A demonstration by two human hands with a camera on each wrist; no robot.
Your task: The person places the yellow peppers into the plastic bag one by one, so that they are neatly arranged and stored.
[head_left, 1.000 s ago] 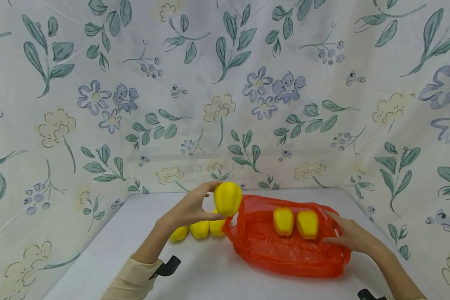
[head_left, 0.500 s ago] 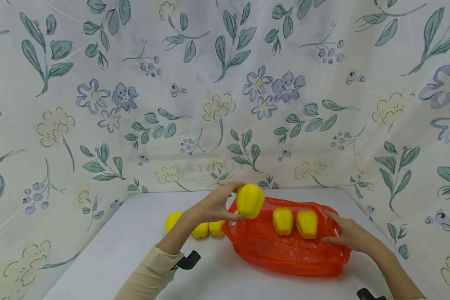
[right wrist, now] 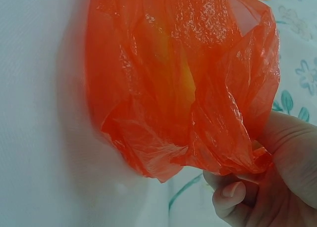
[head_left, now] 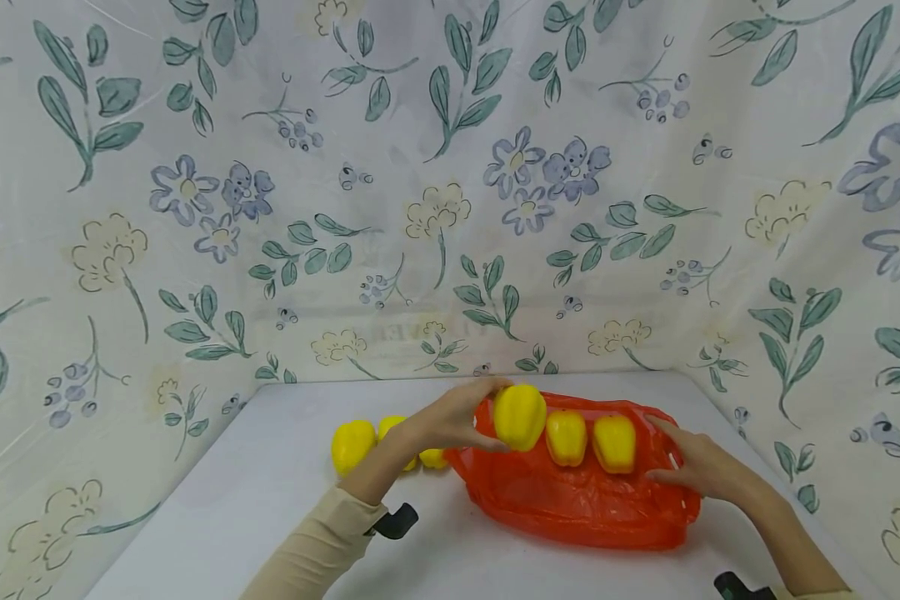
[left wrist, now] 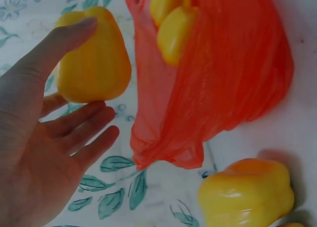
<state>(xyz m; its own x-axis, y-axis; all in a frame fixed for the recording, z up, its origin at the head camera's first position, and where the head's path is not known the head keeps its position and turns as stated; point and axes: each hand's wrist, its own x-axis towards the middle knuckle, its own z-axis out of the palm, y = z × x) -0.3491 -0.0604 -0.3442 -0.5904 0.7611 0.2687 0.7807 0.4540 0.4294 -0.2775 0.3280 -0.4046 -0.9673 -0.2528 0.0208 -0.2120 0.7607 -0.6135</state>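
Between the thumb and fingers of my left hand (head_left: 453,419) is a yellow bell pepper (head_left: 520,419), held over the left part of a red plastic bag (head_left: 570,512). The left wrist view shows the thumb across this held pepper (left wrist: 96,63), with some fingers spread below it. Two more yellow peppers, a left one (head_left: 567,439) and a right one (head_left: 614,444), lie side by side in the open bag. At the bag's right side, my right hand (head_left: 701,468) grips its edge. Gathered red plastic (right wrist: 237,152) sits between thumb and fingers in the right wrist view.
Several yellow peppers (head_left: 353,447) stand on the white table (head_left: 270,467) left of the bag, partly hidden behind my left forearm. A floral curtain (head_left: 435,250) hangs along the back and sides. Each wrist carries a black device (head_left: 396,522).
My left hand has carried the pepper rightward, from the bag's left edge to over the bag, lowering it slightly at the end. The right hand has stayed at the bag's right side.
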